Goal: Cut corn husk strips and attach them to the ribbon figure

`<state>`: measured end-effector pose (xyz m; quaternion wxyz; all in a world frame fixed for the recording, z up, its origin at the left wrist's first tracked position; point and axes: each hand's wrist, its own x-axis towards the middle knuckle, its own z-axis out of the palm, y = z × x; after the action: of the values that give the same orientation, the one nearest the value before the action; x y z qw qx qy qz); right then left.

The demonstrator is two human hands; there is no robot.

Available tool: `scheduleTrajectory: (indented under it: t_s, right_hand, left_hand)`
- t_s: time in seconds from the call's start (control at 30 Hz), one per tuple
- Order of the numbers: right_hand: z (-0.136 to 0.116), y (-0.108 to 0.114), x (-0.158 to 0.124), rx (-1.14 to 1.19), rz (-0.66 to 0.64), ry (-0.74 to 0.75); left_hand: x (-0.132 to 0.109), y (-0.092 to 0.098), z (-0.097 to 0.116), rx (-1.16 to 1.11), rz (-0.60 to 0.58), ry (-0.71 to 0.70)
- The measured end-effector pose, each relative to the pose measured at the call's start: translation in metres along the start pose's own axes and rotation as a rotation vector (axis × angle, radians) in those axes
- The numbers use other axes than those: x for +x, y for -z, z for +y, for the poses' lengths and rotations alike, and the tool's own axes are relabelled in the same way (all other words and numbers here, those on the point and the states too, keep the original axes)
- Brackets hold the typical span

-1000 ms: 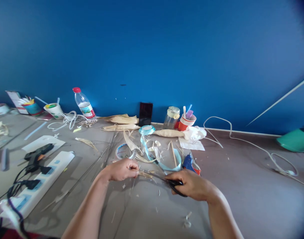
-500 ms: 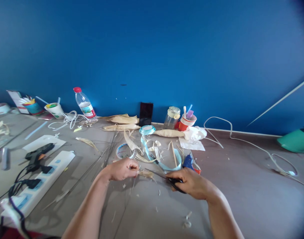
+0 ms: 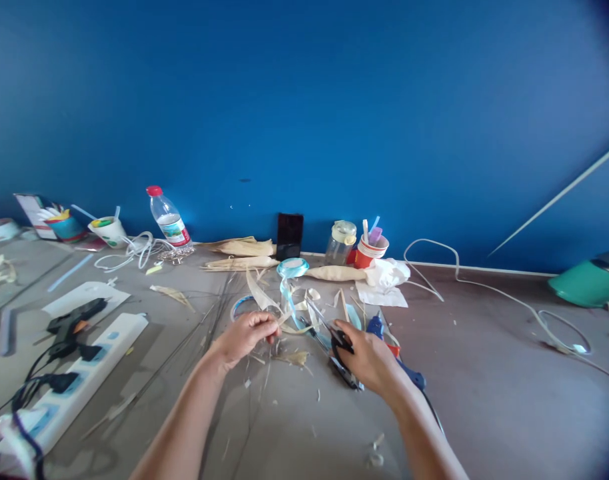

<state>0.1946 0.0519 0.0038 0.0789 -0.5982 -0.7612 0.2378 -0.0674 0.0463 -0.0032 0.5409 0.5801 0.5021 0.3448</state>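
Observation:
My left hand is closed in a pinch at the middle of the work area, on what looks like a pale dried-husk strip. My right hand grips black-handled scissors, their blades pointing up and left toward the ribbon and scraps. Just below the scissors lies a black tool with metal parts, partly hidden by the hand. A frayed tan husk piece rests on the table between my hands. Light blue ribbon trails from its roll behind them.
A blue glue gun lies beside my right hand. Husk bundles, a dark phone-like slab, a jar and a red cup line the wall. A power strip, black glue gun and bottle stand left.
My left hand has moved up slightly, away from the frayed husk piece, and now pinches a pale strip. My right hand has shifted left, and the scissors now point more upward.

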Motion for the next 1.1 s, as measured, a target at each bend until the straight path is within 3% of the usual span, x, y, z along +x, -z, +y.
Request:
scheduleTrajectory:
  t_s: [0.13,0.3,0.43,0.87,1.1]
  right_hand:
    - [-0.011,-0.012,0.000,-0.067,-0.012,-0.012]
    - [-0.021,-0.020,-0.003,-0.134,-0.034,0.031]
    - [-0.023,-0.020,-0.006,-0.095,-0.035,0.065]
    - [-0.033,-0.032,-0.005,-0.049,-0.024,-0.017]
    - [-0.044,-0.035,-0.010,-0.109,-0.035,0.027]
  left_hand:
    - [0.005,-0.012,-0.003,-0.426,0.120,0.042]
    - [0.009,-0.024,-0.006,-0.709,0.210,0.062]
    - [0.008,-0.029,-0.005,-0.756,0.229,0.057]
    - [0.009,-0.034,-0.005,-0.696,0.285,0.052]
    - [0.012,-0.025,-0.010,-0.716,0.344,0.013]
